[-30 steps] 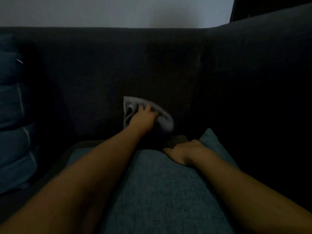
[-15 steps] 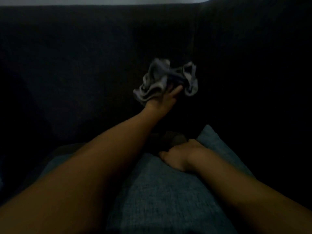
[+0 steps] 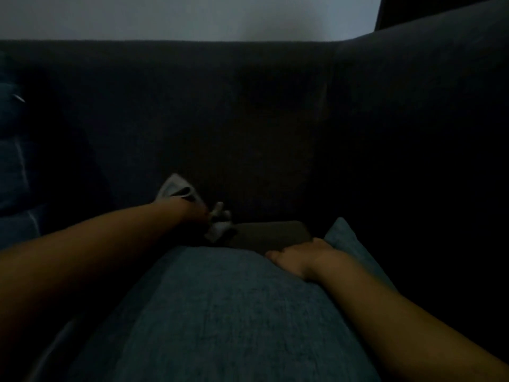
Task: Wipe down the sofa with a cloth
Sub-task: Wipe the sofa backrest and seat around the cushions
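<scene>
dim room, pale wall (image 3: pixel 192 15) across the top of frame, very low light so fine detail is lost. dark grey sofa (image 3: pixel 220 106) fills most of the view: backrest runs left to right, and a second dark section angles in at the right, meeting the backrest at a corner seam.

left hand (image 3: pixel 197 216) is stretched out low against the foot of the backrest, near where it meets the seat. grey cloth (image 3: pixel 179 188) is bunched around it: one flap sticks up above the wrist against the backrest, another crumpled bit shows just right of the hand and lower down. hand itself is mostly in shadow and covered by cloth. it seems to be gripping the cloth, but the finger positions can't be made out, so cannot tell for sure.

right hand (image 3: pixel 300 255) rests on the far edge of a blue-grey cushion (image 3: pixel 234 312), palm down, fingers curled over that edge, holding it. cushion lies in the foreground between the two forearms, its far right corner poking up just beyond the right hand. small strip of dark seat (image 3: pixel 270 232) visible between cushion edge and backrest, cloth just beside its left end.

left edge of frame: blue pillow (image 3: pixel 13 166) with pale piping lines, leaning against the backrest, well apart from the cloth. black object (image 3: pixel 440 9) behind the sofa top right, can't tell what.
</scene>
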Available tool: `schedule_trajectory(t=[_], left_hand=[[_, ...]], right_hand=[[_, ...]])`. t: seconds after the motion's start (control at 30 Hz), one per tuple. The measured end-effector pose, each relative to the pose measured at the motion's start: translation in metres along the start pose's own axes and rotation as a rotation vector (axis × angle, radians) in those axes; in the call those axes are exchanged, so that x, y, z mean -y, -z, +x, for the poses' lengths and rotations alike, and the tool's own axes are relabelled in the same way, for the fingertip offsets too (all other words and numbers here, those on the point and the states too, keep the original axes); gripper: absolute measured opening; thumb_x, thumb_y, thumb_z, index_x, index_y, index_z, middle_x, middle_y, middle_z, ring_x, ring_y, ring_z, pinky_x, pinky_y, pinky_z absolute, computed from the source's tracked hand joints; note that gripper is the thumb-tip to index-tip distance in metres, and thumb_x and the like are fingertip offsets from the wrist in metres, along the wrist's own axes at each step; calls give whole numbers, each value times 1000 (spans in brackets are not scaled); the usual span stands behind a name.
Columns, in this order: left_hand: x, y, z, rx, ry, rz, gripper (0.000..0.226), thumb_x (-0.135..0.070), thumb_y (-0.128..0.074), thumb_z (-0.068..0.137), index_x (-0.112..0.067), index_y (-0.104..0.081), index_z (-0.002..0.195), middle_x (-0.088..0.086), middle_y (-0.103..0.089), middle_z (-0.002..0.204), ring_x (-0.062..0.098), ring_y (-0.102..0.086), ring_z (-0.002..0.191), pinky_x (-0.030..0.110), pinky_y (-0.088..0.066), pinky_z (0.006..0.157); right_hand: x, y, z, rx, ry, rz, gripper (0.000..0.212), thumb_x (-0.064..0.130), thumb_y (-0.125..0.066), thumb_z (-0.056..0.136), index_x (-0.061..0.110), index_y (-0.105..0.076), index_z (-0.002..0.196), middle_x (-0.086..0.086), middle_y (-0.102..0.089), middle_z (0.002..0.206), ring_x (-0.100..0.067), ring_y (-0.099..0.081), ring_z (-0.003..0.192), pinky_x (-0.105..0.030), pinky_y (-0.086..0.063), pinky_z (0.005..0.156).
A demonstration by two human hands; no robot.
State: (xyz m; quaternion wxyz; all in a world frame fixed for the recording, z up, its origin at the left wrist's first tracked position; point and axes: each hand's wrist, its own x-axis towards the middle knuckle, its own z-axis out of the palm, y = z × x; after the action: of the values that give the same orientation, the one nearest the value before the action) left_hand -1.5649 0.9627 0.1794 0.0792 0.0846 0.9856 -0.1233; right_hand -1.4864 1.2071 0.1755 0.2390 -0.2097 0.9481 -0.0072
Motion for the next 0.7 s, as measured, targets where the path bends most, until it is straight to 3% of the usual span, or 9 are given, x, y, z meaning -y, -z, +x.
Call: schedule_trajectory(t=[0.13, 0.2, 0.3, 0.37, 0.4, 0.47, 0.57, 0.63, 0.7], left_hand=[[57, 5, -16, 52, 10, -151, 42, -35, -59, 91, -36, -51, 132, 3, -50, 137, 16, -51, 114, 37, -38, 104], [64, 2, -4, 38, -27, -168, 53, -30, -59, 89, -38, -43, 139, 6, -43, 140, 24, -50, 118, 41, -40, 103], [54, -36, -8, 161, 14, -77, 63, -43, -52, 94, -33, -26, 149, 8, -24, 154, 32, -31, 137, 40, -27, 113], [52, -66, -20, 208, 72, -192, 66, -42, -47, 97, -29, -15, 152, 5, -13, 159, 29, -14, 145, 38, -12, 117], [54, -71, -23, 197, 82, -226, 65, -41, -46, 97, -29, -15, 152, 4, -12, 159, 28, -11, 146, 37, -10, 117], [64, -69, -24, 174, 67, -310, 63, -40, -50, 94, -31, -23, 151, 4, -18, 159, 26, -17, 145, 40, -13, 119], [74, -59, -48, 162, 29, -418, 53, -33, -55, 92, -31, -41, 143, 0, -42, 147, 22, -40, 133, 41, -31, 112], [82, -61, -70, 91, 117, -533, 40, -33, -56, 90, -30, -53, 129, -1, -56, 132, 20, -53, 119, 41, -42, 102], [94, -62, -89, -93, 237, -673, 32, -34, -55, 85, -26, -60, 116, 7, -61, 123, 25, -59, 108, 42, -48, 94]], right_hand=[[5, 7, -8, 0, 5, 317, 98, 94, -7, 66, 42, -33, 144, 6, -25, 156, -19, -19, 144, -38, -7, 118], [10, 11, -13, 17, 64, 354, 110, 102, -10, 49, 46, -43, 137, 10, -34, 151, -17, -28, 140, -41, -12, 117], [29, 26, -26, 181, 145, 519, 80, 89, -36, 64, 41, -56, 125, 17, -53, 133, -2, -49, 116, -27, -29, 106], [42, 43, -22, 249, 215, 407, 65, 70, -43, 80, 36, -45, 136, 26, -47, 117, 6, -42, 108, -22, -26, 100], [50, 50, -19, 266, 196, 356, 66, 65, -48, 82, 33, -40, 139, 23, -43, 113, 3, -41, 108, -23, -27, 102], [66, 55, -7, 354, 84, 268, 71, 64, -62, 75, 27, -48, 133, 14, -51, 115, -8, -50, 109, -32, -36, 106], [71, 46, 7, 405, 36, 237, 83, 63, -79, 56, 23, -57, 126, 4, -63, 120, -18, -60, 109, -43, -44, 102], [71, 48, -2, 350, 56, 274, 60, 52, -82, 61, 26, -65, 112, 2, -67, 115, -18, -63, 106, -42, -47, 100], [72, 56, -16, 277, 83, 340, 33, 39, -80, 69, 28, -68, 98, 3, -69, 108, -16, -65, 102, -38, -49, 97]])
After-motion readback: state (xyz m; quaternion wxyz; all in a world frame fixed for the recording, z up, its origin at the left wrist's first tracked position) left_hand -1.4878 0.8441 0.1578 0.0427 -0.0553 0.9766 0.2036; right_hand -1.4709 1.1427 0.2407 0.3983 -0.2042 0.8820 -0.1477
